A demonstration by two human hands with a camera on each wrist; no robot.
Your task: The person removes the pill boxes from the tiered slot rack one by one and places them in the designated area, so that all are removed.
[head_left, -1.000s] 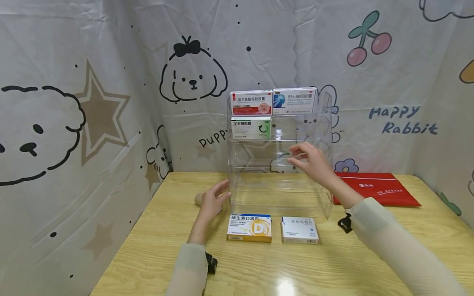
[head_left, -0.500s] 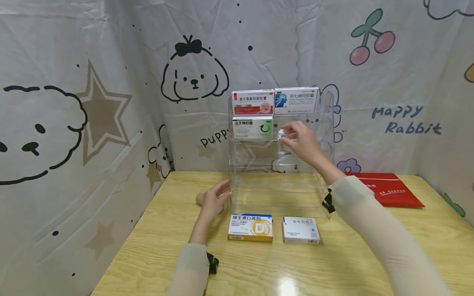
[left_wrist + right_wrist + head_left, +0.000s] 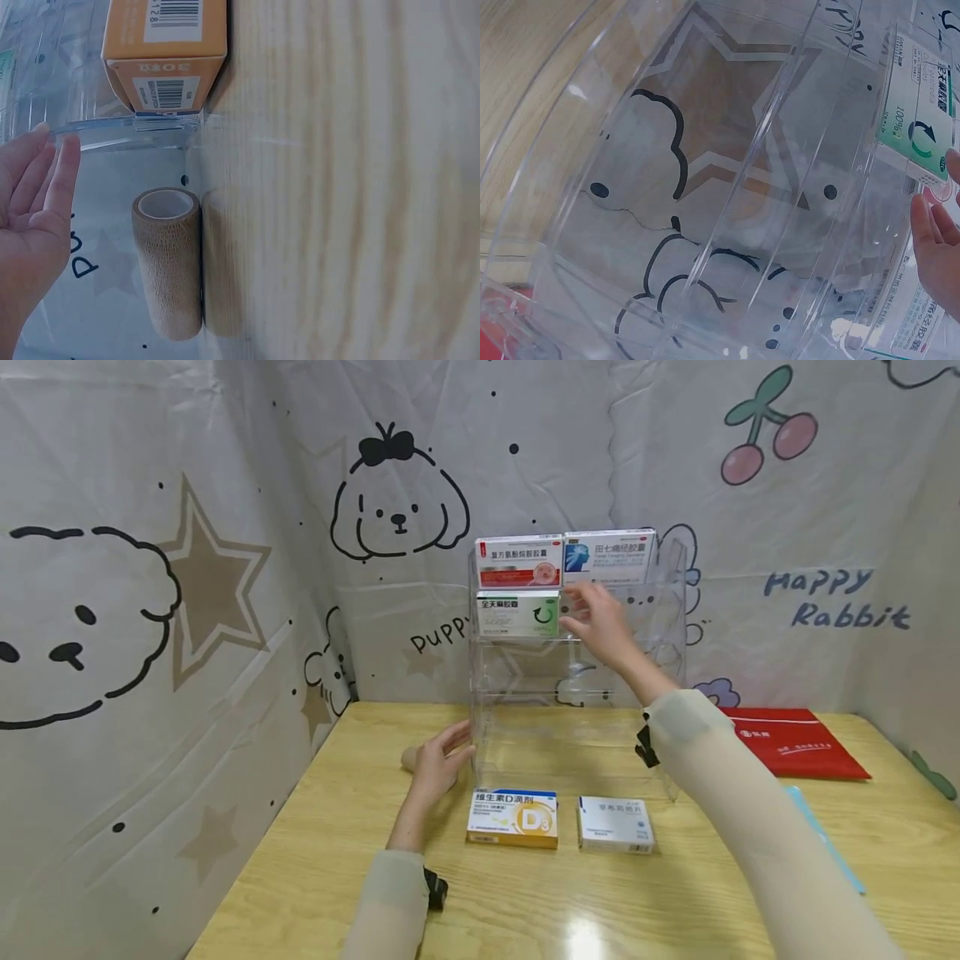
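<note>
clear glossy plastic rack (image 3: 660, 635), wood-look table (image 3: 345, 877), perhaps laminate.

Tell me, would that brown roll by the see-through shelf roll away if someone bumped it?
Probably yes. The brown roll lies on its round side on the smooth wooden table, so a nudge could send it rolling. It is hollow, so likely light. The left hand beside it might stop it.

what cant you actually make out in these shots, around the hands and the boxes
- Head view: whether the right hand touches the green-and-white box or only the clear acrylic rack; the box print is too small to read.
- Right wrist view: only fingertips show; the frame edge cuts off the rest.
- Left wrist view: the orange box is cut by the top edge; the left hand by the left edge.
</note>
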